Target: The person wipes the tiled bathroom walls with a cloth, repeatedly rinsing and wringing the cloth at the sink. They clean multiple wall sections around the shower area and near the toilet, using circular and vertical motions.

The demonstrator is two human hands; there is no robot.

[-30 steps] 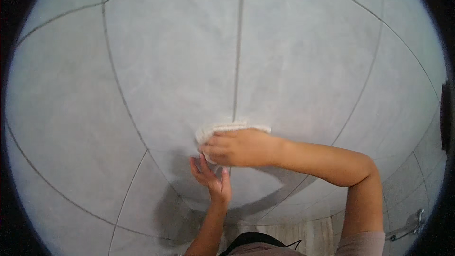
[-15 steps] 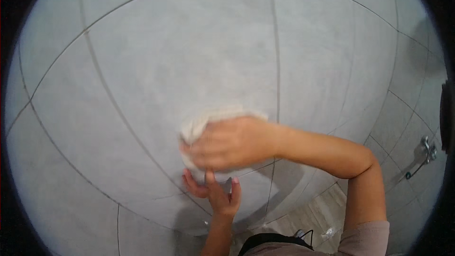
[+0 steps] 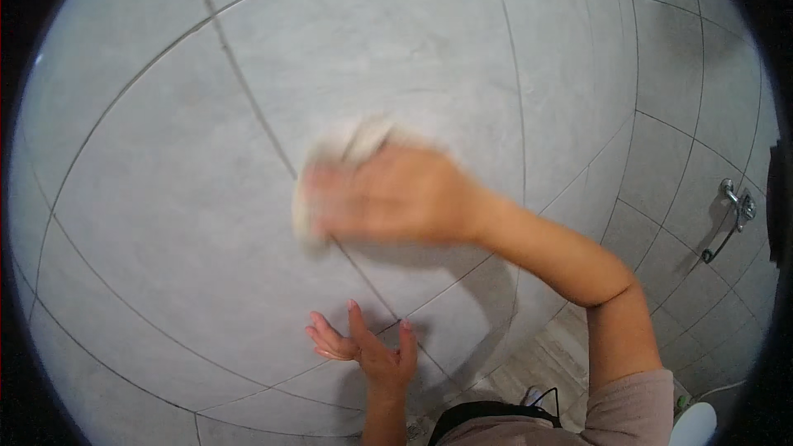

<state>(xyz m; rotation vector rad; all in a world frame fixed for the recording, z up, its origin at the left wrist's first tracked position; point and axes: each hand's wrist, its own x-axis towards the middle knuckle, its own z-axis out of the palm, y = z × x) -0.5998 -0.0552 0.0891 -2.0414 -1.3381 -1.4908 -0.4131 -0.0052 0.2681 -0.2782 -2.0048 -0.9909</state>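
A pale, cream-coloured cloth (image 3: 307, 219) is pressed flat against the grey tiled wall (image 3: 182, 190) under my right hand (image 3: 388, 194). That hand is blurred by motion; its fingers lie over the cloth, whose edges stick out above and to the left of them. Lower down, my left hand (image 3: 368, 347) is held up near the wall with thumb and fingers spread and nothing in it. Whether its fingertips touch the tiles I cannot tell.
On the right-hand tiled wall a metal fitting (image 3: 735, 206) with a thin dark hose or lever juts out. A white rounded object (image 3: 694, 425) shows at the lower right. Below lies a wood-patterned floor (image 3: 537, 363). A dark object (image 3: 775, 202) cuts into the right rim.
My right hand has moved the cloth upward and a little left over the tiles. My left hand now sits apart, below it, fingers spread. The whole view has shifted and tilted somewhat.
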